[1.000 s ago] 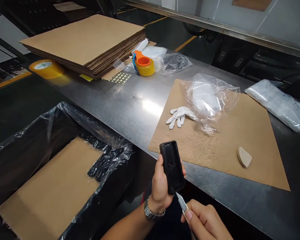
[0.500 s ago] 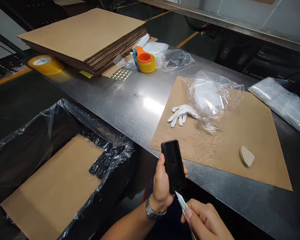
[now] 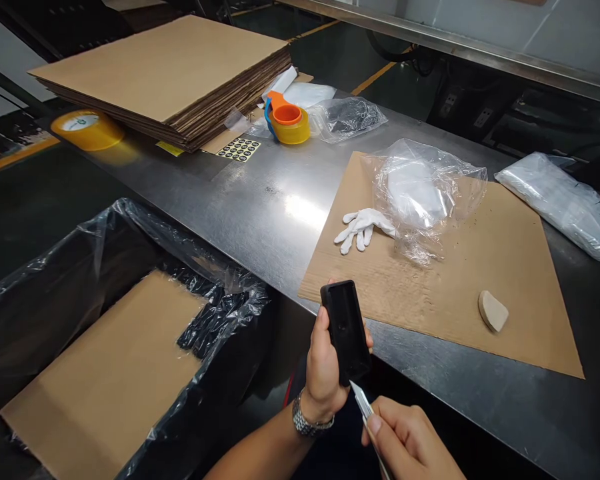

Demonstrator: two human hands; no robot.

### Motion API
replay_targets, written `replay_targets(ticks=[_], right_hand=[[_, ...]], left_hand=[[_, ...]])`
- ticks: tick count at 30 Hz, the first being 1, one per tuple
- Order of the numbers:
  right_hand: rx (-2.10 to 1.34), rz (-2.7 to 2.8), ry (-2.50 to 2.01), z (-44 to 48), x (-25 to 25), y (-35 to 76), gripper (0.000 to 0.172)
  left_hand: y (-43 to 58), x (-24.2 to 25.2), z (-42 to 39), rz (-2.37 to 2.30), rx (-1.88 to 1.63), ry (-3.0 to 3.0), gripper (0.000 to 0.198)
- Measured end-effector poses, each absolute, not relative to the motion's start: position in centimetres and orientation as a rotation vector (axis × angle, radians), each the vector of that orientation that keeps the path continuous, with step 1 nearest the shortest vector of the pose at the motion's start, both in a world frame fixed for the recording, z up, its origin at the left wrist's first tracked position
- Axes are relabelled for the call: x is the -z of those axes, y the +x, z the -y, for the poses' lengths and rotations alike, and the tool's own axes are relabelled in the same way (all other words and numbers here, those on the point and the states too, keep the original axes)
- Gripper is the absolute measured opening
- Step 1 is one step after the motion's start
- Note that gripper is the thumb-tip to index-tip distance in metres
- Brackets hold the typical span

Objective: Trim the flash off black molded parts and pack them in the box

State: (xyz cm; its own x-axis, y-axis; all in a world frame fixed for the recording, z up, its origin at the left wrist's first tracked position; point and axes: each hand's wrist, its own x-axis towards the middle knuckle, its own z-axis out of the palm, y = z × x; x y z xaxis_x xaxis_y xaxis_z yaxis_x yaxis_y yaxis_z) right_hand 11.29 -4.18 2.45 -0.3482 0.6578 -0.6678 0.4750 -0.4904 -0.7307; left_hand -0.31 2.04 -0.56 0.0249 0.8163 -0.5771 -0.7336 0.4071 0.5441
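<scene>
My left hand is wrapped round a black rectangular tray-like part, its hollow side facing me and tilted up. In my right hand is a utility knife with its blade out. The blade tip lies at the lower edge of the black part; whether it touches I cannot tell. Beyond my hands, a white glove rests on a flat cardboard sheet, beside a clear plastic bag with something white inside. A beige rounded block sits on the same sheet at the right.
A stack of cardboard sheets fills the metal table's far left, near a yellow tape roll and an orange tape dispenser. A plastic-wrapped bundle lies right. At lower left, a black-lined container holds cardboard.
The black part has turned very slightly in my left hand's grip. The knife tip stays at its lower edge, and the whole view has shifted a little.
</scene>
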Motion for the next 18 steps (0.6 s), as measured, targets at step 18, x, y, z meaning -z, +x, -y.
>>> replay_targets(ticks=[18], right_hand=[[-1.982, 1.429, -1.679, 4.19, -2.27, 11.12, 0.041]], left_hand=[[-0.12, 0.74, -1.81, -0.983, -1.251, 0.192, 0.043]])
